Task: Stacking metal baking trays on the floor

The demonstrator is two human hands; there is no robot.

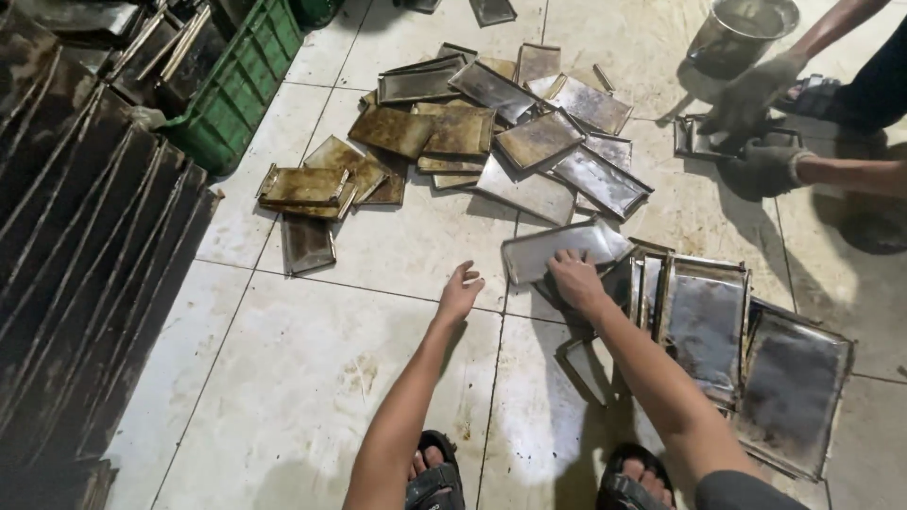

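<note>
Tiled floor (312,378), centre frame: right hand (574,279) fingers spread flat on a metal tray (557,247); left hand (460,291) open, empty, just left of it.

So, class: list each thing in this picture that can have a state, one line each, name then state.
Left hand: open, empty, above the floor tiles.
Right hand: flat on a metal tray, fingers spread.
Metal tray: tilted, resting on other trays.
Tray pile: scattered, greasy, overlapping.
Green crate: on the floor, loaded with trays.
Metal bucket: upright.
Co-worker's gloved hands: holding a tray.
</note>
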